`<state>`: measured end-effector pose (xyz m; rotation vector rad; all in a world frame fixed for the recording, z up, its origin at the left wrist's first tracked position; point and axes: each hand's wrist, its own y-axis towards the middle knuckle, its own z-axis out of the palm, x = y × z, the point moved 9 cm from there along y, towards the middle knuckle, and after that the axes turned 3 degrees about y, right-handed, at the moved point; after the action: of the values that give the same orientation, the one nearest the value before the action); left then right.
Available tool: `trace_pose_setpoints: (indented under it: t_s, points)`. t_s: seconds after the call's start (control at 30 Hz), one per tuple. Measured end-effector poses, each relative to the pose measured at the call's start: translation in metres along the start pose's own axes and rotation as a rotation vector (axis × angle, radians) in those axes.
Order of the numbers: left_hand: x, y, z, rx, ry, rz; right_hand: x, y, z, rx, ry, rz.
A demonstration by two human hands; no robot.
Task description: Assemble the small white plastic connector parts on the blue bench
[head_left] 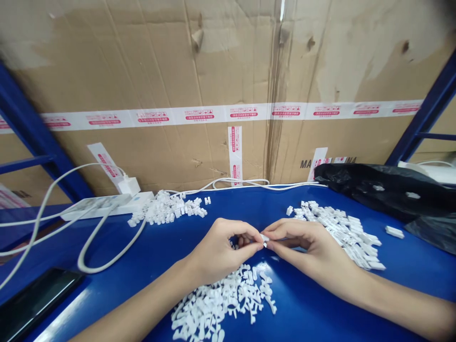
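White piece (264, 240) sits between the fingertips of both hands, the left hand (224, 251) clamped on one side and the right hand (309, 242) on the other. Behind, cardboard boxes (160, 71) crossed by printed tape (174, 116) rise past a blue table (306, 304). On it lie a black plastic bag (374, 192) at far right, white levers (210, 308) heaped in front, white blocks (342, 232) heaped by the right hand, a black phone (39, 301) at left, a power strip (103, 206) and, beside it, smaller white parts (167, 207).

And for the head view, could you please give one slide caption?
Left fingers and right fingers pinch a small white part above a blue tabletop.
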<state>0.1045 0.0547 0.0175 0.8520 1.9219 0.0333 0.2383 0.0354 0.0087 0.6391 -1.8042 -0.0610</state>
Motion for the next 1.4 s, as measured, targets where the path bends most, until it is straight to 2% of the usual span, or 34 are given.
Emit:
trace_pose_setpoints:
  t_s: [0.37, 0.5, 0.6, 0.77, 0.83, 0.9, 0.97, 1.07, 1.2, 1.4]
  points:
    - [0.0, 0.0, 0.001, 0.006, -0.021, 0.018, 0.004, -0.001, 0.004, 0.021, 0.033, -0.039]
    - [-0.002, -0.001, 0.004, 0.035, 0.039, 0.032, 0.008, -0.002, 0.003, 0.007, 0.006, -0.086]
    - [-0.003, 0.0, 0.002, 0.015, 0.072, 0.008, 0.011, -0.003, 0.003, -0.004, -0.068, -0.112]
    - [0.0, 0.002, -0.009, -0.082, 0.017, -0.053, 0.026, -0.009, -0.005, -0.105, -0.328, -0.218]
    - [0.003, 0.003, -0.013, -0.112, -0.036, -0.078, 0.031, -0.011, 0.001, -0.032, -0.358, -0.246]
    - [0.008, 0.003, -0.015, -0.128, -0.107, -0.108, 0.032, -0.014, 0.013, 0.13, -0.329, -0.236]
    - [0.014, 0.003, -0.015, -0.133, -0.184, -0.141, 0.03, -0.017, 0.024, 0.285, -0.296, -0.193]
    - [0.02, 0.003, -0.014, -0.131, -0.263, -0.174, 0.026, -0.018, 0.03, 0.408, -0.281, -0.124]
    - [0.023, 0.003, -0.01, -0.106, -0.302, -0.212, 0.021, -0.017, 0.03, 0.446, -0.274, -0.093]
    - [0.028, 0.004, -0.008, -0.094, -0.387, -0.233, 0.024, -0.019, 0.029, 0.39, -0.312, -0.216]
